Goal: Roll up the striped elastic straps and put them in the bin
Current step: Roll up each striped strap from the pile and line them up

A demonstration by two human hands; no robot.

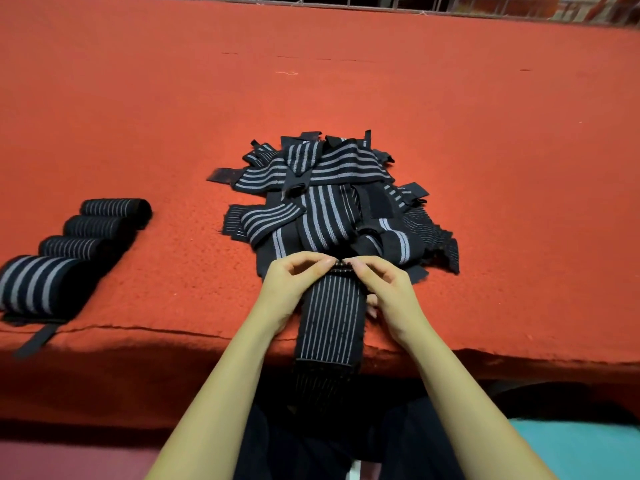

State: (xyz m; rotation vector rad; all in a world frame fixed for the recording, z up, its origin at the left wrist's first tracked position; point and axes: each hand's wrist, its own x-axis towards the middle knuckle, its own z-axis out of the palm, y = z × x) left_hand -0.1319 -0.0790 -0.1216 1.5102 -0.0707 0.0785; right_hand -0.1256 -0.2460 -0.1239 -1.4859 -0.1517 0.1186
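Note:
A black strap with thin grey stripes (330, 320) lies flat from the pile toward me and hangs over the table's front edge. My left hand (294, 282) and my right hand (381, 285) pinch its far end between thumbs and fingertips, one at each corner. Just beyond my hands is a loose pile of striped straps (329, 202), tangled and overlapping. Several rolled straps (79, 244) lie in a diagonal row at the left, the nearest one (34, 284) largest. No bin is in view.
The table is covered in orange-red felt (485, 168) with a worn front edge (138, 330). A black tab (36, 339) trails from the nearest roll over that edge. A wire fence (450, 5) runs along the far side. Something teal (575, 448) is at the lower right.

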